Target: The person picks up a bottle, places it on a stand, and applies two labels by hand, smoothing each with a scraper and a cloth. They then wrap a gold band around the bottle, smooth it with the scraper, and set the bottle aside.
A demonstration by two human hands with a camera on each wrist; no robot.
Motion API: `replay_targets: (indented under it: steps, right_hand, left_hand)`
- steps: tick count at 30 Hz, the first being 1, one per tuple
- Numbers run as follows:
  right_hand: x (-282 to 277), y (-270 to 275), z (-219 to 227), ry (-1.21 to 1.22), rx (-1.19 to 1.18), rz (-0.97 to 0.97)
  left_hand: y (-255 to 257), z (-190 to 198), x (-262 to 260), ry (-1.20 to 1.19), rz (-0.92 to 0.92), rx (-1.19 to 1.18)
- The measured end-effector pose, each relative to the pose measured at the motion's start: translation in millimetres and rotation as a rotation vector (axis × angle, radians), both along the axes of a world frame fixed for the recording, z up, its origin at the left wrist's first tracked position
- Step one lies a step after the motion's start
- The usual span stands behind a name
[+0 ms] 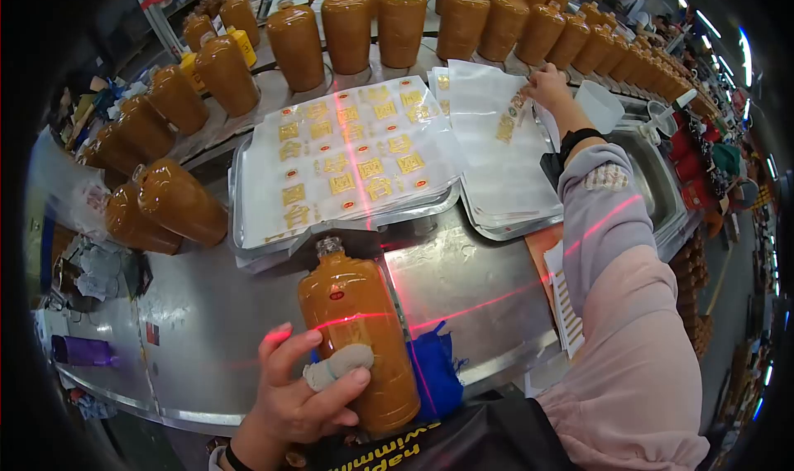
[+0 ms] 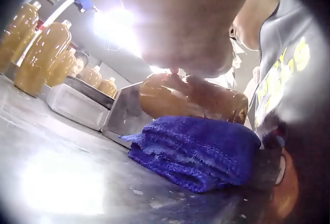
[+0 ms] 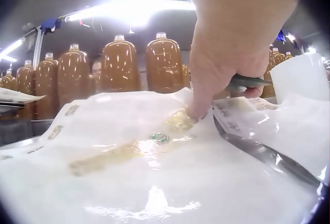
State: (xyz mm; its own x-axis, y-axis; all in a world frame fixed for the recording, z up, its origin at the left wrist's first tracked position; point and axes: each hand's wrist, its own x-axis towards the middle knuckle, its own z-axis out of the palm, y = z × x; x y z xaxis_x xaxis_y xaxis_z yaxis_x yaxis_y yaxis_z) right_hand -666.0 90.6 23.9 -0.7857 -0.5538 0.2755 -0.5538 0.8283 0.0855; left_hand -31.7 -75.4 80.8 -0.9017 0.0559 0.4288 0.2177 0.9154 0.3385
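A glossy brown bottle (image 1: 351,339) with a small red oval label lies tilted on a folded blue cloth (image 2: 196,152). My left hand (image 1: 302,392) rests its extended fingers on the bottle's side, and one finger wears a pale finger cot (image 1: 339,367). Over at the right tray, my right hand (image 1: 550,90) is at the upper edge of a white decal sheet (image 1: 509,169). Its curled fingers hold a dark, flat, pointed piece (image 3: 247,82). One fingertip presses the sheet at the end of a gold decal strip (image 3: 124,153) with a green round mark.
A stack of sheets with gold and red decals (image 1: 351,153) fills the left tray. Rows of brown bottles (image 1: 347,28) stand behind, and two lean at the left (image 1: 178,202). A white cup (image 1: 597,107) and a sink (image 1: 653,169) are at the right. Red laser lines cross the metal table (image 1: 223,339).
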Motion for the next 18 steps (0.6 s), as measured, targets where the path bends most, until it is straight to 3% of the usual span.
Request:
replay_targets:
  steps: [2,8,11,13,15,18]
  right_hand:
    - [27,-1,15,0.014,0.029,-0.059]
    - [70,10,63,0.174,0.212,0.027]
    - [124,11,100,0.302,0.199,0.164]
    - [169,13,127,0.262,0.173,0.306]
    - [205,14,150,0.271,0.144,0.495]
    - [263,19,187,0.348,0.091,0.816]
  left_hand:
    - [2,1,0,0.001,0.012,-0.012]
    - [11,2,1,0.053,0.037,0.003]
    - [16,1,2,0.073,0.073,0.056]
    - [16,12,1,0.077,0.060,0.064]
    - [14,20,-3,0.093,0.057,0.218]
    - [10,38,-16,0.130,0.040,0.268]
